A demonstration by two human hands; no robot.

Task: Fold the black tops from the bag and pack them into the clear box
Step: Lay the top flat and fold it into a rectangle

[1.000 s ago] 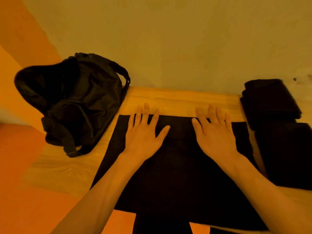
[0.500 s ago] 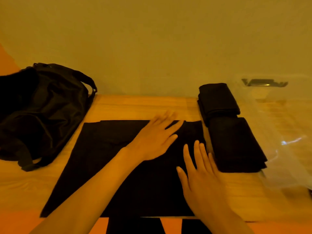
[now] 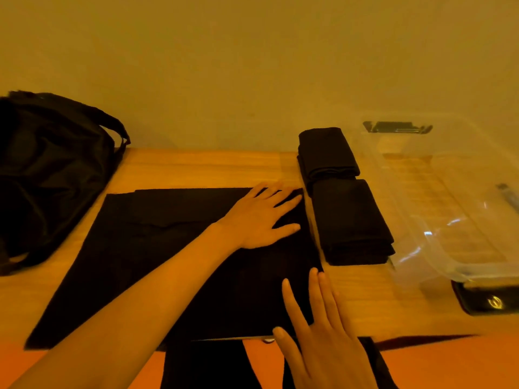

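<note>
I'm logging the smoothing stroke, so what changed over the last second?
The left hand slid rightward across the spread black top to its right edge, staying flat. The right hand drew back toward the top's near right corner, also flat. Neither took hold of anything. The view swung right, bringing the clear box in. The top, the two folded stacks and the bag kept their places.

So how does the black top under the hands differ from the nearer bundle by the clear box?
The top lies spread flat and thin; the nearer bundle is folded into a thick block. The top covers much of the table; the bundle takes a small patch. The left hand rests flat on the top; no hand touches the bundle. Both are black cloth.
</note>
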